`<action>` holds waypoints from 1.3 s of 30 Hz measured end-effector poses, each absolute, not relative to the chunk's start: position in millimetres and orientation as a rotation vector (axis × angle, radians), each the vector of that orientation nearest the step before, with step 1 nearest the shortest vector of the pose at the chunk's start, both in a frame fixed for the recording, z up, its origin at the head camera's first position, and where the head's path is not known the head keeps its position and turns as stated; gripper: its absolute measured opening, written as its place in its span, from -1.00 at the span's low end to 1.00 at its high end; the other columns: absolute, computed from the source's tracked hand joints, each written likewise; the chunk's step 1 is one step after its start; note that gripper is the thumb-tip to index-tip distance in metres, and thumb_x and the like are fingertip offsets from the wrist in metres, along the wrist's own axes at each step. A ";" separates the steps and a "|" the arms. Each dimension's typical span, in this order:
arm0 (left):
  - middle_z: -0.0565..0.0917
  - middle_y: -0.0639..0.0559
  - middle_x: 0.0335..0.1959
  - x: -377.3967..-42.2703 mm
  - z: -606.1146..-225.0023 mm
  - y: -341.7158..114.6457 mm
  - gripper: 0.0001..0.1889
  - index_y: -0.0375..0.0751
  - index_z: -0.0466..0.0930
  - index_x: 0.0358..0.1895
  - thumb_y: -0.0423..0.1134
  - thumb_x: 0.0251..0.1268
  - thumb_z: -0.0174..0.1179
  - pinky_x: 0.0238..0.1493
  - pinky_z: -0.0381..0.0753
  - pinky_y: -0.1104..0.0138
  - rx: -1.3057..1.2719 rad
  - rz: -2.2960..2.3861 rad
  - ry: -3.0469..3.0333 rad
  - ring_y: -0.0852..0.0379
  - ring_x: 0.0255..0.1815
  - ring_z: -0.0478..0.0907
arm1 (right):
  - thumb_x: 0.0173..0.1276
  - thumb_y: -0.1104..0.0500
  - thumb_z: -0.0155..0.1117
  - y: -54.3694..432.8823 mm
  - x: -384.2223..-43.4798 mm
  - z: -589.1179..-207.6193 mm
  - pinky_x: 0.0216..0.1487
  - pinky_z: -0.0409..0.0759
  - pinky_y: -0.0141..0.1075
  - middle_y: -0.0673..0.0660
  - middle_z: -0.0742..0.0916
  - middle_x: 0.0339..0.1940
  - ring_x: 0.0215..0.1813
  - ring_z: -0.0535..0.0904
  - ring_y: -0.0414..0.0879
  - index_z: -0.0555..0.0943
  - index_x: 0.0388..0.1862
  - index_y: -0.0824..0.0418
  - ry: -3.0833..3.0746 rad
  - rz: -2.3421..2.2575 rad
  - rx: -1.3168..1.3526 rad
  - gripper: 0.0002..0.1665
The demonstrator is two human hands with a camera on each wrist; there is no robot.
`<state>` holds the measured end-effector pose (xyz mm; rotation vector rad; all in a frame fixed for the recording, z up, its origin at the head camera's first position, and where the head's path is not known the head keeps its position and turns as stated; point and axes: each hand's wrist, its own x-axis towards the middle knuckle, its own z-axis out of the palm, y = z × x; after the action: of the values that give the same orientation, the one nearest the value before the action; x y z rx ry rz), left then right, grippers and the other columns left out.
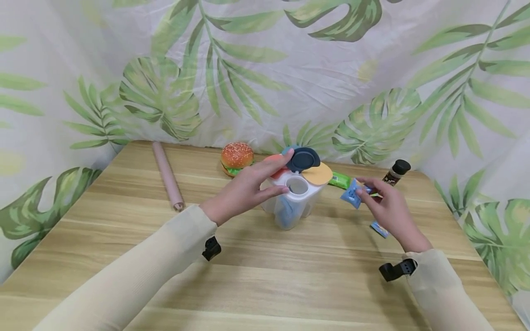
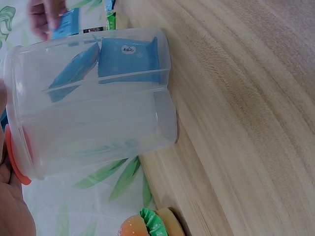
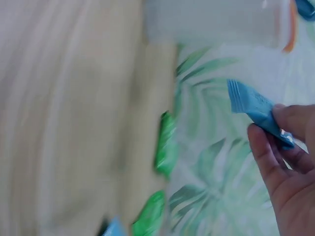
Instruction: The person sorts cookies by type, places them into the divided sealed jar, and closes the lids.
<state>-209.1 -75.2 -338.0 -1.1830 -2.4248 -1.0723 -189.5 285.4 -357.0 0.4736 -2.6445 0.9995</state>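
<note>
A clear plastic storage container (image 1: 285, 214) stands upright on the table, with red, yellow and dark blue flap lids. The dark blue lid (image 1: 303, 159) is raised, showing a round opening. My left hand (image 1: 252, 181) reaches across the container's top, its extended index finger at the raised lid and its thumb beside the opening. Blue packets (image 2: 129, 60) lie inside, visible through the wall in the left wrist view. Right of the container, my right hand (image 1: 385, 201) pinches a small blue packet (image 1: 351, 194) between thumb and fingers, apart from the container.
Green packets (image 1: 340, 179) lie behind the right hand, and another blue packet (image 1: 379, 229) lies below it. A black-capped bottle (image 1: 396, 172) stands at back right. A toy hamburger (image 1: 237, 158) sits behind the left hand; a pinkish roll (image 1: 167, 175) lies at left.
</note>
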 end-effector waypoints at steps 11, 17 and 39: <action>0.28 0.02 0.68 -211.3 -339.1 -74.7 -0.12 -0.06 0.11 0.69 -0.14 0.42 0.38 0.63 0.37 0.12 -1.174 -1.067 -2.443 0.00 0.67 0.30 | 0.40 0.48 0.36 243.8 -174.4 -317.5 -0.06 0.63 -0.69 -0.29 0.69 0.05 0.00 0.66 -0.49 0.63 0.12 0.41 -2.288 1.221 0.640 -0.67; 0.29 0.03 0.67 -210.1 -338.5 -73.9 -0.12 -0.05 0.11 0.69 -0.15 0.42 0.38 0.63 0.37 0.14 -1.177 -1.084 -2.443 0.01 0.67 0.29 | 0.31 0.60 0.34 224.7 -175.4 -311.5 -0.09 0.69 -0.60 -0.23 0.72 -0.01 -0.08 0.68 -0.38 0.65 0.06 0.47 -2.176 1.290 0.820 -0.66; 0.38 0.00 0.62 -211.0 -339.3 -75.2 -0.12 -0.05 0.11 0.69 -0.15 0.42 0.39 0.58 0.44 0.15 -1.180 -1.081 -2.428 0.02 0.62 0.37 | 0.32 0.50 0.42 178.5 -192.1 -313.7 -0.03 0.74 -0.53 0.25 0.82 -0.03 0.01 0.72 -0.36 0.69 0.00 0.37 -2.211 1.202 1.009 -0.72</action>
<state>-211.0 -75.2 -339.3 -1.1804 -2.4284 -1.0813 -192.1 178.5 -313.7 1.0093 -2.2111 1.2023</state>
